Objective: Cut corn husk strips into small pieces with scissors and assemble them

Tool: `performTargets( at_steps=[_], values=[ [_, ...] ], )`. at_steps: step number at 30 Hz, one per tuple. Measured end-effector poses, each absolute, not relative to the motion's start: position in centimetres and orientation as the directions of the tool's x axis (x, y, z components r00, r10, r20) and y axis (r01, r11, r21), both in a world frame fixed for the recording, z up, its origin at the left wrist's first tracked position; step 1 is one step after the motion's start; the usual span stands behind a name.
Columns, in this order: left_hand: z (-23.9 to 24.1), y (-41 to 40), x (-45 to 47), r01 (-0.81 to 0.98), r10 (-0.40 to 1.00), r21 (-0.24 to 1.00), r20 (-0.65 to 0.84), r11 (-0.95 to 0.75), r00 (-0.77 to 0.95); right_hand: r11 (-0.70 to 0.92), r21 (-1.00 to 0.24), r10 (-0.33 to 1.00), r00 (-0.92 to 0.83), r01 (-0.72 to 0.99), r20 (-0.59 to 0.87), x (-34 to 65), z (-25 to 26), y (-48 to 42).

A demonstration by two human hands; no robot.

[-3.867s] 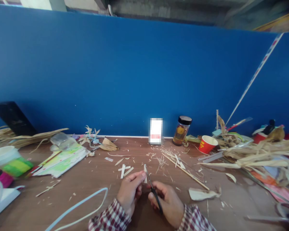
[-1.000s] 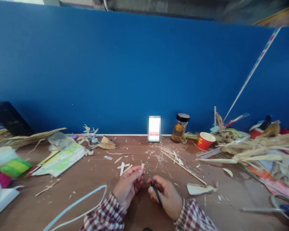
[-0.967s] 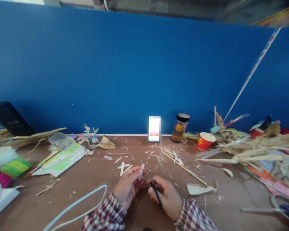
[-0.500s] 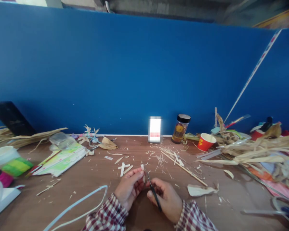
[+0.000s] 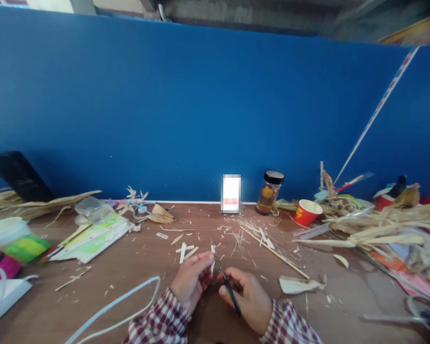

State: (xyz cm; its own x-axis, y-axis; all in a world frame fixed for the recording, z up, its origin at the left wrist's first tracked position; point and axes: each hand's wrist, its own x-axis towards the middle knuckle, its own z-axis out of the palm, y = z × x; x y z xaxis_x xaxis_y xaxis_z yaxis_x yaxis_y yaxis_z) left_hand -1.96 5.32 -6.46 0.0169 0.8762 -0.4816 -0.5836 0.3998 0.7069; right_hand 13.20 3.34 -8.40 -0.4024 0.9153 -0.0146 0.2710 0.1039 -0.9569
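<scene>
My left hand (image 5: 193, 278) pinches a short pale strip of dried husk (image 5: 212, 249) upright between thumb and fingertips. Across from it, my right hand (image 5: 249, 296) is closed around slim black-handled scissors (image 5: 231, 290), seen nearly edge-on. Their thin tip points up and left, close beside the strip; whether it touches cannot be made out. Several cut pale strips (image 5: 182, 252) lie crossed on the table just beyond my left hand. Fine thread-like slivers (image 5: 239, 242) are scattered ahead of both hands.
A lidded jar of amber liquid (image 5: 269, 193) and a red paper cup (image 5: 307, 213) stand at the back right. Dried husks (image 5: 376, 229) pile up at the right. A white cable (image 5: 118, 301) loops at the left front, near painted paper (image 5: 93, 239). A blue partition (image 5: 200, 105) rises behind.
Both hands stay almost where they were. The strip in my left hand has turned or shifted slightly, and the view has moved a little.
</scene>
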Motion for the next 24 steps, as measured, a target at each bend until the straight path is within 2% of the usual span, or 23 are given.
performTargets(
  at_steps=[10, 24],
  values=[
    [-6.64, 5.35, -2.11, -0.574, 0.876, 0.713, -0.483, 0.402, 0.013, 0.101, -0.952, 0.917, -0.398, 0.288, -0.023, 13.28, -8.57, 3.36],
    [-6.93, 5.45, -2.17, -0.579, 0.878, 0.708, -0.477, 0.405, 0.032, 0.037, -0.975, 0.91, -0.411, 0.217, -0.057, 13.23, -9.12, 3.42]
  ],
)
